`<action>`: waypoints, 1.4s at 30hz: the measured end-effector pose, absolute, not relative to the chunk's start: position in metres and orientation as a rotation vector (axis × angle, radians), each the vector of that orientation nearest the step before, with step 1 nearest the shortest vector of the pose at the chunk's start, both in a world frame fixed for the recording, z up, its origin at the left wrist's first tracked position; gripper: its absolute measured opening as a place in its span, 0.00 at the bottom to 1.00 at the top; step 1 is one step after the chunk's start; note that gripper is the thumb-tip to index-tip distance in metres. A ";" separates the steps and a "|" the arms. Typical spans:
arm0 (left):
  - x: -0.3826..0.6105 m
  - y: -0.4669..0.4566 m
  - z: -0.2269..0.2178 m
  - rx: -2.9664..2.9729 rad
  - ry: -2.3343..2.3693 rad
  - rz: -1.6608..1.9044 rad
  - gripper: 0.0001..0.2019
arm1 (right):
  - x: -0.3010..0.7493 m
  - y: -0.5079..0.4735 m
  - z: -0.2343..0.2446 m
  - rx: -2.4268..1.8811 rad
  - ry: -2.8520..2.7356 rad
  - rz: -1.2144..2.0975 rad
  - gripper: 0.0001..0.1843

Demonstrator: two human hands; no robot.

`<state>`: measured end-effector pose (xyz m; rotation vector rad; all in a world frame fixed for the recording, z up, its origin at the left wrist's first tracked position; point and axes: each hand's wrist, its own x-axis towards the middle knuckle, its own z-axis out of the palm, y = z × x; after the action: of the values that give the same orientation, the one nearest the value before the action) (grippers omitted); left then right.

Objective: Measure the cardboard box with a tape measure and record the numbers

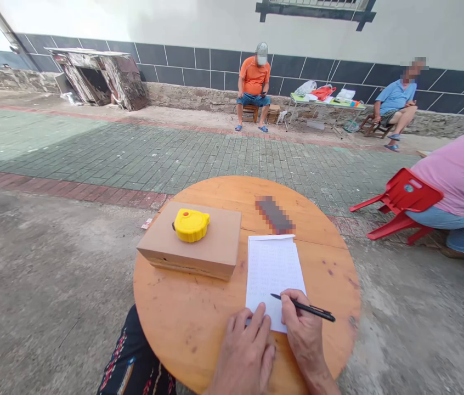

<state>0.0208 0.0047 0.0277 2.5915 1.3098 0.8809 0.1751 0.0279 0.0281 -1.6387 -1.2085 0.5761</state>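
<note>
On a round wooden table [199,323] lies a white sheet of paper [271,269] covered in small printed marks. My right hand [303,329] grips a black pen [304,308], its tip resting on the lower part of the sheet. My left hand [245,354] lies flat with fingers stretched out, pressing the paper's lower left corner. To the left of the sheet sits a flat brown cardboard box [193,241] with a yellow tape measure [191,224] on top.
A small dark object [273,214], blurred out, lies at the table's far side. A person in a pink shirt sits on a red plastic chair [400,206] at the right. Two other people sit by the far wall near a folding table [326,102].
</note>
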 end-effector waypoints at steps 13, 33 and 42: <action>0.021 0.006 0.029 2.632 1.283 0.877 0.17 | 0.176 0.029 0.022 -1.678 -1.226 0.654 0.18; 0.021 0.006 0.028 2.615 1.291 0.857 0.19 | 0.173 0.030 0.024 -1.689 -1.237 0.673 0.17; 0.021 0.006 0.029 2.599 1.283 0.863 0.18 | 0.174 0.030 0.025 -1.680 -1.268 0.654 0.16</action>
<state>0.0215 0.0057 0.0286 2.5991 1.2833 0.8627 0.1743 0.0295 0.0249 -1.6797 -1.2677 0.6538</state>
